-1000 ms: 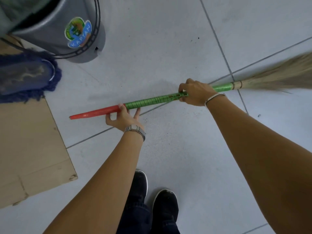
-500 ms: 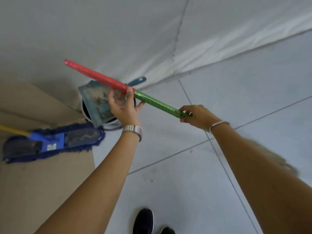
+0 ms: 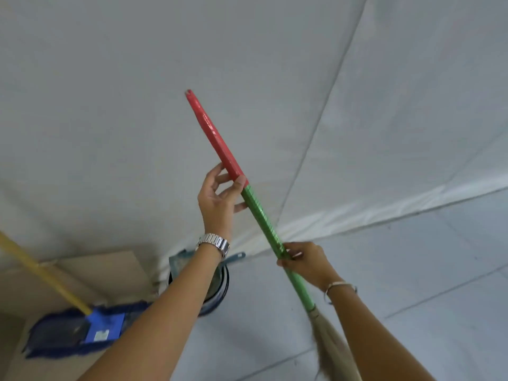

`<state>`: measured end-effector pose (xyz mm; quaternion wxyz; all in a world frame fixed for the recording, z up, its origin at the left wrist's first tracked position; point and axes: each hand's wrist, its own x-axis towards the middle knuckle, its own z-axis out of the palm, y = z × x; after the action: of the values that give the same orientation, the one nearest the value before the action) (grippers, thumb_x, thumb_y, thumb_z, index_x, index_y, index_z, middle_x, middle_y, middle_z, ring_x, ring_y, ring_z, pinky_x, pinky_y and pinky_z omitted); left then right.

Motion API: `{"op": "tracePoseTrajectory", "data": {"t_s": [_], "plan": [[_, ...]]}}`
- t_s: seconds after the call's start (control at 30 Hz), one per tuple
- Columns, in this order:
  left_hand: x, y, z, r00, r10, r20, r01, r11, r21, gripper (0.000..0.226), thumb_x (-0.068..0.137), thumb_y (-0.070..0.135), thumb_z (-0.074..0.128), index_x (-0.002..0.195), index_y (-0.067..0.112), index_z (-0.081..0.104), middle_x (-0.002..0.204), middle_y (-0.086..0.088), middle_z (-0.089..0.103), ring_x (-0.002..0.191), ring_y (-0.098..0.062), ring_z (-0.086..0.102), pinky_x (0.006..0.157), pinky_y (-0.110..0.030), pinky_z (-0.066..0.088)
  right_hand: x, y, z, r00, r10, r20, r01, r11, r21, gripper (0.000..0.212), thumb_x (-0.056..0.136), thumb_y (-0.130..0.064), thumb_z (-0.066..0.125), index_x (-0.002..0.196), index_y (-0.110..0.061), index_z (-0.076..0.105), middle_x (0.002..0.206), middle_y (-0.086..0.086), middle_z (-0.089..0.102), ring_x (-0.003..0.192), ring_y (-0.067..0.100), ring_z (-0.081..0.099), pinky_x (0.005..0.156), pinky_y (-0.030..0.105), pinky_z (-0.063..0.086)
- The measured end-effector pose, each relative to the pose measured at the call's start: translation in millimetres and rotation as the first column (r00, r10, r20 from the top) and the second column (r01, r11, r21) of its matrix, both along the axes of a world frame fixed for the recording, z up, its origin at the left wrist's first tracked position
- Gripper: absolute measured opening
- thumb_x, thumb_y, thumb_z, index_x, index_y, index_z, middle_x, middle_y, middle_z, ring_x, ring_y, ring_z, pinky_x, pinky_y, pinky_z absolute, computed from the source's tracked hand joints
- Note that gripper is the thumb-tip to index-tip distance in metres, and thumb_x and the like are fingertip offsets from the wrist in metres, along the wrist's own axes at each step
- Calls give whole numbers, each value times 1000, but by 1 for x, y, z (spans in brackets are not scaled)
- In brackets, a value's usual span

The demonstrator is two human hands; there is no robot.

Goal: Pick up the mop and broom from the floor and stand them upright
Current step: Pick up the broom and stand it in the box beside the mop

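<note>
The broom [image 3: 261, 213] has a red and green handle and tan bristles at the bottom right. It stands steeply tilted, red tip up towards the wall. My left hand [image 3: 220, 199] holds the handle loosely where red meets green, thumb and fingertips on it. My right hand [image 3: 305, 261] grips the green part lower down. The mop [image 3: 74, 329] has a blue head flat on the floor at the lower left, its yellow handle rising up and to the left.
A grey bucket [image 3: 217, 295] with a dustpan in it stands behind my left forearm near the wall. Brown cardboard [image 3: 90, 273] lies on the floor and leans at the wall on the left. Grey walls meet in a corner ahead.
The broom has swung from lying level near the floor to nearly upright, red end raised. My view has tilted up towards the wall.
</note>
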<state>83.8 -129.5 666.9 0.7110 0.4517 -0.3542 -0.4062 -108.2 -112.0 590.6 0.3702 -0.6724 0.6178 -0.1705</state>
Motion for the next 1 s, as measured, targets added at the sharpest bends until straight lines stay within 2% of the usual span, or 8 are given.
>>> {"op": "tracePoseTrajectory", "data": {"t_s": [0.1,0.2,0.27,0.4,0.5,0.63,0.8,1.0], "plan": [[14,6,71,999,-12,42,15,998,-67,37,79,6,70,110,24,60,95,-6,69,73,-11,72,51,-35,59,20,9,61,996,-16,89,20,999,-46,28,72,-19,79,99,-20,74,75,-3,70,66,6,66,59,1,46],[30,19,148,996,-35,87,47,990,-134,38,79,7,70,111,25,61,95,-4,69,74,-11,72,53,-37,60,43,18,123,985,-2,173,18,996,-89,30,71,-17,79,100,-21,74,79,0,73,68,9,70,69,16,57],[40,28,193,988,-63,139,86,981,-172,38,79,7,70,109,28,61,92,-1,69,74,-10,72,51,-34,59,57,24,158,972,9,234,20,992,-122,29,71,-16,79,99,-22,74,76,-2,73,68,10,71,69,22,60],[68,55,283,961,-150,231,197,960,-200,36,78,4,71,106,25,64,93,-3,67,74,-12,72,51,-33,59,88,41,227,948,58,312,7,979,-206,25,69,-17,80,77,-38,72,71,-3,72,66,12,72,67,29,61],[89,75,334,943,-174,283,233,953,-191,33,76,5,74,103,22,65,100,-10,64,80,-18,72,52,-34,59,111,52,269,929,106,355,-24,973,-229,25,67,-16,81,64,-39,72,68,-3,72,67,16,72,65,34,62],[118,107,385,923,-152,353,239,947,-217,31,76,7,74,101,23,65,99,-7,65,80,-15,72,53,-34,60,144,69,315,901,148,408,-56,972,-228,19,65,-13,83,64,-29,73,69,0,70,70,21,73,60,31,61],[157,145,427,925,-61,375,169,950,-261,29,79,9,72,102,24,64,99,-1,64,81,-15,71,53,-32,59,195,85,359,873,263,411,-152,947,-284,21,65,-8,83,68,-25,71,69,0,66,64,13,70,59,24,59],[219,172,449,935,65,347,43,955,-293,35,83,12,68,117,15,60,107,-4,61,84,-12,69,56,-31,58,272,101,385,849,337,406,-193,914,-356,21,63,-8,83,64,-24,69,64,-4,66,63,15,68,65,33,62]]}}
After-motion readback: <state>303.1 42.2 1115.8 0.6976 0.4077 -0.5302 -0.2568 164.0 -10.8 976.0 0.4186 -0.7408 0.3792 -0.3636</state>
